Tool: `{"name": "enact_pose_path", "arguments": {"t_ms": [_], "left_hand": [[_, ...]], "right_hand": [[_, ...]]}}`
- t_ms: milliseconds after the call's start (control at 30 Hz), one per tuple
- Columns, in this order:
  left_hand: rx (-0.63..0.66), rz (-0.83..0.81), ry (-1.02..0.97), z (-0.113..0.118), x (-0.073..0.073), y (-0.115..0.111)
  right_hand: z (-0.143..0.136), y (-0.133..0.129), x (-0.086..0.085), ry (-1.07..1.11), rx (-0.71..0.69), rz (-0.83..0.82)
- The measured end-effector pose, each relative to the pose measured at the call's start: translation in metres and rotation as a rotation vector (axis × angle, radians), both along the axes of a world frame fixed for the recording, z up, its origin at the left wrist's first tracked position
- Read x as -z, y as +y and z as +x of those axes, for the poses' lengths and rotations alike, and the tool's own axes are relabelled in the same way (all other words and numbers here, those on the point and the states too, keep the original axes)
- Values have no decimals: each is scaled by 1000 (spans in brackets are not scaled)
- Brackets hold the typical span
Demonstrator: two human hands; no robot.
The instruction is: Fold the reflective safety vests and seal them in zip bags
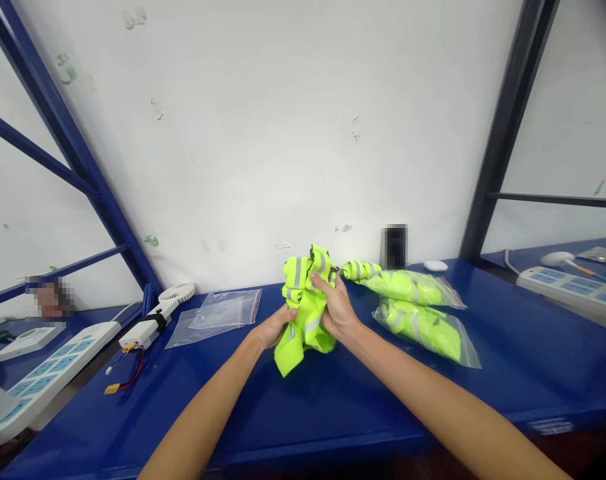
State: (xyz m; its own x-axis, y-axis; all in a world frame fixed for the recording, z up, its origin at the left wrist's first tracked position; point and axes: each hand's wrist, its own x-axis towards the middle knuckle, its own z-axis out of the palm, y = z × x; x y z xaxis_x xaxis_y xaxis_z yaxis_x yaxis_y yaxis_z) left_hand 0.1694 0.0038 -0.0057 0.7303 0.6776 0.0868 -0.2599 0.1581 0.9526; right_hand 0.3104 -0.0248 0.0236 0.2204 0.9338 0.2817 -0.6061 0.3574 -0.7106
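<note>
A crumpled neon-yellow reflective vest (310,310) with grey stripes is held up over the blue table, gripped from both sides. My left hand (275,327) is closed on its left edge, thumb in front. On the other side, my right hand (339,307) grips the fabric, with its thumb across the upper part and the other fingers mostly behind. A loose corner of the vest hangs down below my left hand. To the right of my hands, a rolled reflective vest (360,270) lies near the wall, beside two bagged vests, one farther back (407,287) and one nearer (425,330).
Clear zip bags (223,310) lie flat on the blue table (333,413) at left. Beyond them are a white fan (177,293), a battery lead with a yellow connector (113,389) and a power strip (47,380). A white oval object (435,265) sits at back right. Metal posts flank the table.
</note>
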Motion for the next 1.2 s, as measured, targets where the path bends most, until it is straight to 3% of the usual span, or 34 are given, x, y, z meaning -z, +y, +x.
{"name": "enact_pose_path", "arguments": {"t_ms": [100,167,267,367,500,633,700,767,900,1133,1200], "left_hand": [[176,-176,24,13,7,-16],[192,-239,6,25,13,-25],[48,-275,-77,33,22,-29],[-79,-255,-117,20,23,-22],[-121,-217,-110,-7,8,-14],[-172,-135,-199,-18,-15,-17],[-187,-108,-260,-19,-22,-16],[-209,-104,-312,-20,-23,-12],[-291,-16,-290,-22,-18,1],[-605,629,59,-26,-10,8],[-607,830,233,-33,-7,11]], "right_hand": [[10,8,1,-86,186,33],[19,11,3,-279,334,88],[33,12,11,-612,518,203],[44,15,23,-858,605,321],[51,26,36,-1085,634,365],[50,35,40,-1073,653,382],[45,34,42,-1059,543,439],[37,29,45,-1082,341,453],[19,20,50,-982,14,346],[5,8,52,-509,-445,-30],[1,0,53,-469,-558,-83]]}}
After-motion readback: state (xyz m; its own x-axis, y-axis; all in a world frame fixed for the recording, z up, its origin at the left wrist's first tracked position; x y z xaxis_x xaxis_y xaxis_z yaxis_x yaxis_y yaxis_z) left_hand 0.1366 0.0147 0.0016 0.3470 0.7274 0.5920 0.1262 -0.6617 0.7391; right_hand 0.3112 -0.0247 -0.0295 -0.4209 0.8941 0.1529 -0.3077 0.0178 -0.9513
